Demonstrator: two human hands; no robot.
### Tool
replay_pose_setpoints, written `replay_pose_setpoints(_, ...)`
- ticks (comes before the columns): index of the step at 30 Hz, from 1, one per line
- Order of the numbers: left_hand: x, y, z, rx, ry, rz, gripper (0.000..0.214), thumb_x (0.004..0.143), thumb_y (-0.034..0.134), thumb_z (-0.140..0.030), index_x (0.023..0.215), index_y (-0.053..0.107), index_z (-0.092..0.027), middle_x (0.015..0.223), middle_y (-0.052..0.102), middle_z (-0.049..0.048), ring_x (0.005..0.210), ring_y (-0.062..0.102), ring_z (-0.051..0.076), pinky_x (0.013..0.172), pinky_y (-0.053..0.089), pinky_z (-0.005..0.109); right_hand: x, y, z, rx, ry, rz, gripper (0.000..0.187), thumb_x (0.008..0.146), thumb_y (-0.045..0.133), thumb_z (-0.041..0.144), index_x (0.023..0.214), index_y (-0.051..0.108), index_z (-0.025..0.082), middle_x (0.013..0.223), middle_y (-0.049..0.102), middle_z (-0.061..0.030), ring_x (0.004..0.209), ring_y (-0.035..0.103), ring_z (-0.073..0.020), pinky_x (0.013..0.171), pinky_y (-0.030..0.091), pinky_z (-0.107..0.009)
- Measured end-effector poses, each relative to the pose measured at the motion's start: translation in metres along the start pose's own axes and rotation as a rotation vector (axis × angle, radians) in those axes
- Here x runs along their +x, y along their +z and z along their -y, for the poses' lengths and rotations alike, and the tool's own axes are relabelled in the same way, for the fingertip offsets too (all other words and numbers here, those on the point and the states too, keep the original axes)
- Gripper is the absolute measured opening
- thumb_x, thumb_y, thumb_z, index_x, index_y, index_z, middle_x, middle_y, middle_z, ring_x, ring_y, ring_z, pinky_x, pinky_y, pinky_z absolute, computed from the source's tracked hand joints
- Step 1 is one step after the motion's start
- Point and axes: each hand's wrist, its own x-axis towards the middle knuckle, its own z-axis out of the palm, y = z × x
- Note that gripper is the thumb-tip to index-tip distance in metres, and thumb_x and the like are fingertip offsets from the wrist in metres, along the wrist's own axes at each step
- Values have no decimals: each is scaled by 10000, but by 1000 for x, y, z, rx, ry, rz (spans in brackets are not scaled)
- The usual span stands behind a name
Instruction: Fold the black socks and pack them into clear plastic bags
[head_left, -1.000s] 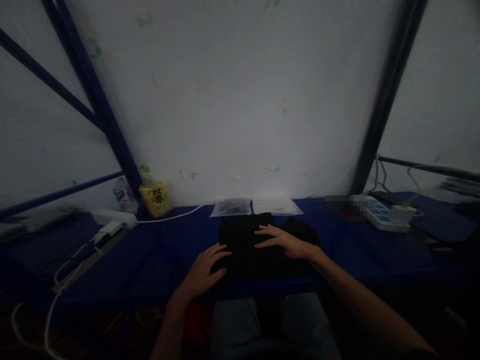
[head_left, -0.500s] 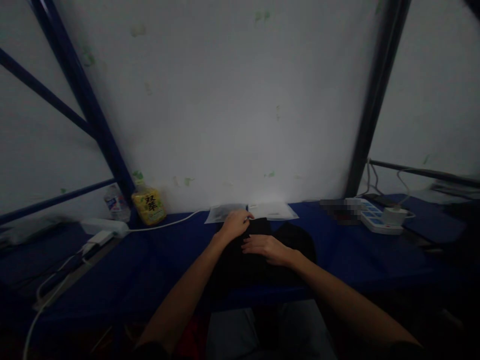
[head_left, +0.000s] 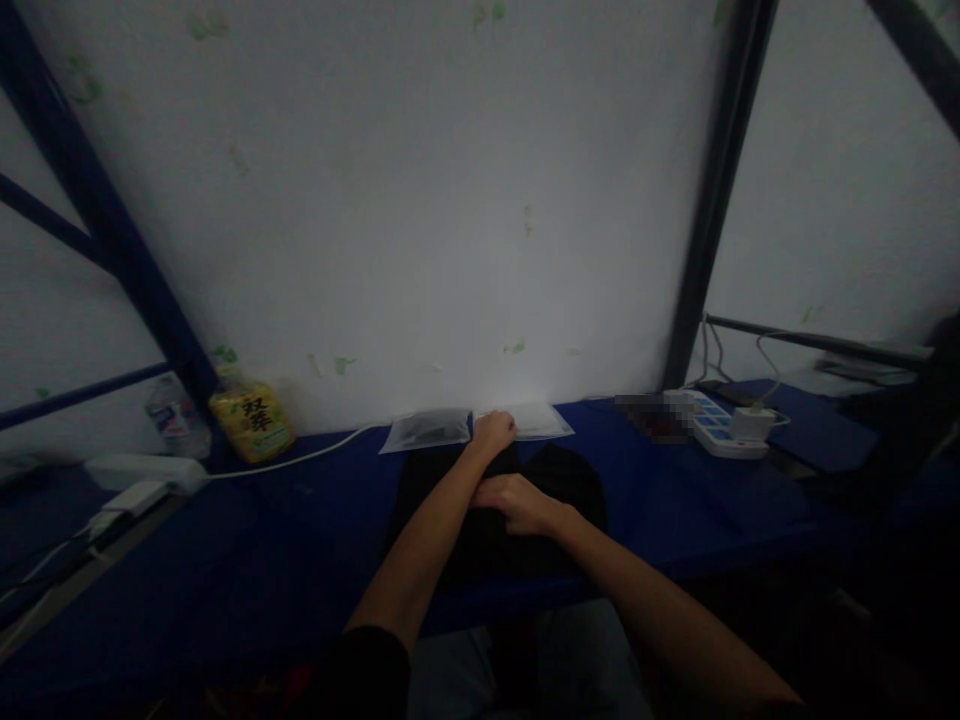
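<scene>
A black cloth item (head_left: pixel 570 480), its kind hard to make out in the dim light, lies on the blue table in front of me. My left hand (head_left: pixel 495 432) is closed at its far edge, with the fingers curled down onto the cloth. Nearer to me, my right hand (head_left: pixel 519 503) rests on the middle of the cloth, its fingers bent and partly hidden behind my left forearm. The two hands are close together but apart.
Behind the cloth lie two clear plastic sleeves, one with dark contents (head_left: pixel 429 428) and one whitish (head_left: pixel 546 420). To the left stand a yellow packet (head_left: pixel 253 420), a plastic bottle (head_left: pixel 177 418) and a white power strip (head_left: pixel 146 472). A socket block (head_left: pixel 724 425) lies right.
The view has turned and shifted everything left. My left hand has moved right along the far edge and closed. My right hand's outstretched fingers have curled in under the left forearm.
</scene>
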Motion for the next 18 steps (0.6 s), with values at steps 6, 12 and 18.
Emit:
replay_pose_setpoints(6, -6, -21, 3, -15, 47, -34, 309, 879, 468, -161, 1117, 665, -179, 1098, 682, 113, 1025, 615, 203, 882, 459, 285, -1, -4, 3, 21, -1, -27, 508, 727, 533, 76, 1224, 576, 171, 1231, 626, -68, 1166, 555, -191, 1016, 411, -333)
replay_pose_setpoints(12, -22, -54, 15, -22, 224, -138, 391, 917, 409, -123, 1279, 533, -203, 1218, 621, 89, 1112, 571, 197, 947, 432, 297, -1, -16, 10, 103, 24, -202, 405, 800, 544, 173, 1202, 587, 159, 1206, 637, -93, 1142, 569, -206, 996, 426, -370)
replay_pose_setpoints(18, -61, -60, 31, -81, 350, -51, 342, 964, 402, -285, 1043, 686, -110, 995, 698, 93, 976, 638, 171, 821, 514, 216, 22, -63, 14, 170, 253, -582, 312, 807, 529, 208, 1093, 651, 191, 1008, 709, -47, 893, 657, -203, 816, 503, -338)
